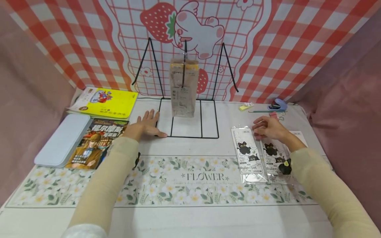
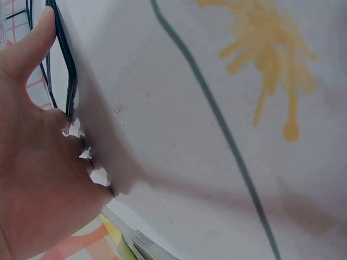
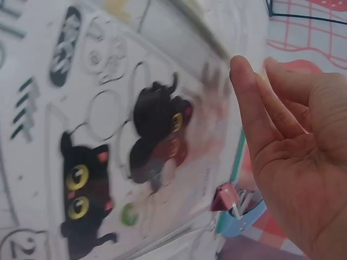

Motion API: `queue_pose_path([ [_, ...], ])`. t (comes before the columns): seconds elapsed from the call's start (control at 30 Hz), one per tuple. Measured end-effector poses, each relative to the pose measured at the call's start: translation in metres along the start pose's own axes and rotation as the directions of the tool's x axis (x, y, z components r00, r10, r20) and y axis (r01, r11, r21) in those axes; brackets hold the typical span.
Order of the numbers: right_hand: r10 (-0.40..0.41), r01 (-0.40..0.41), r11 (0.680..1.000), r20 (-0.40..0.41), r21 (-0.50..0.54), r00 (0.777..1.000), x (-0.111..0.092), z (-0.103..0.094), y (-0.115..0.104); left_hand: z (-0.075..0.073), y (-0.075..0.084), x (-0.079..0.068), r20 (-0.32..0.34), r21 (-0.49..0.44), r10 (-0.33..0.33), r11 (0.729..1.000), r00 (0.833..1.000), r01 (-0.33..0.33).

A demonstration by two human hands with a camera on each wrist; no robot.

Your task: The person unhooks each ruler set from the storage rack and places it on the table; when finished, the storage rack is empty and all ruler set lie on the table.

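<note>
My left hand (image 1: pixel 146 125) lies with its fingers spread at the left side of a black wire rack (image 1: pixel 194 137). Its thumb reaches the front corner of the rack's base, and the left wrist view shows it against the wire. From the rack's middle hook hangs a clear packet (image 1: pixel 184 91) with a yellow top, marked 20. My right hand (image 1: pixel 269 128) hovers with loosely bent fingers over the upper end of a cat-printed ruler-set packet (image 1: pixel 271 162). A second ruler-set packet (image 1: pixel 245 152) lies just left of it. In the right wrist view, fingertips (image 3: pixel 242 67) are right by the packet's edge.
At left lie a yellow book (image 1: pixel 119 103), a pale blue case (image 1: pixel 63 140) and a magazine (image 1: pixel 92 145). Behind my right hand are a blue tape dispenser (image 1: pixel 277 104), a pencil (image 1: pixel 262 111), a pink clip (image 1: pixel 273 115) and a small yellow item (image 1: pixel 245 106). A floral mat (image 1: pixel 190 195) crosses the front.
</note>
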State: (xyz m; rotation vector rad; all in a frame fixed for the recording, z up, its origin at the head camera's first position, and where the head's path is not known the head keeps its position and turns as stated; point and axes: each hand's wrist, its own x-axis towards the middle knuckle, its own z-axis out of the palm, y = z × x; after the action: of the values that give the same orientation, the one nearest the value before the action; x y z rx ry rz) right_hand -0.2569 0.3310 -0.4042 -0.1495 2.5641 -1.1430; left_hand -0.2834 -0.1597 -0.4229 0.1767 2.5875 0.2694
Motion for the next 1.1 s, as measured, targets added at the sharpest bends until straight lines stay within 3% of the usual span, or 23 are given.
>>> queue_pose_path([
  [0.1, -0.049, 0.049, 0.999, -0.014, -0.010, 0.999, 0.000, 0.000, -0.011, 0.001, 0.000, 0.001, -0.001, 0.003, 0.000, 1.000, 1.000, 0.000],
  [0.27, -0.138, 0.139, 0.987, -0.022, 0.075, 0.990, 0.005, 0.008, -0.044, 0.000, 0.000, 0.000, 0.001, 0.008, 0.008, 1.000, 1.000, -0.008],
  [0.4, -0.237, 0.244, 0.962, -0.069, 0.119, 0.969, 0.011, 0.024, -0.078, 0.000, 0.000, 0.000, -0.002, 0.010, 0.010, 1.000, 1.000, -0.010],
  [0.57, -0.412, 0.420, 0.907, -0.125, 0.043, 0.903, 0.018, 0.053, -0.119, 0.001, -0.001, 0.002, -0.009, 0.008, 0.006, 1.000, 1.000, -0.006],
  [0.73, -0.526, 0.540, 0.842, -0.207, 0.012, 0.825, 0.026, 0.074, -0.162, 0.000, -0.002, 0.000, -0.008, -0.017, 0.000, 1.000, 1.000, 0.000],
  [0.87, -0.572, 0.599, 0.800, -0.283, 0.012, 0.770, 0.036, 0.082, -0.191, 0.000, -0.002, 0.000, -0.004, -0.028, -0.003, 1.000, 1.000, 0.003],
  [1.1, -0.594, 0.657, 0.752, -0.382, 0.049, 0.708, 0.049, 0.089, -0.219, 0.002, -0.004, 0.001, -0.019, 0.001, 0.015, 1.000, 1.000, -0.015],
])
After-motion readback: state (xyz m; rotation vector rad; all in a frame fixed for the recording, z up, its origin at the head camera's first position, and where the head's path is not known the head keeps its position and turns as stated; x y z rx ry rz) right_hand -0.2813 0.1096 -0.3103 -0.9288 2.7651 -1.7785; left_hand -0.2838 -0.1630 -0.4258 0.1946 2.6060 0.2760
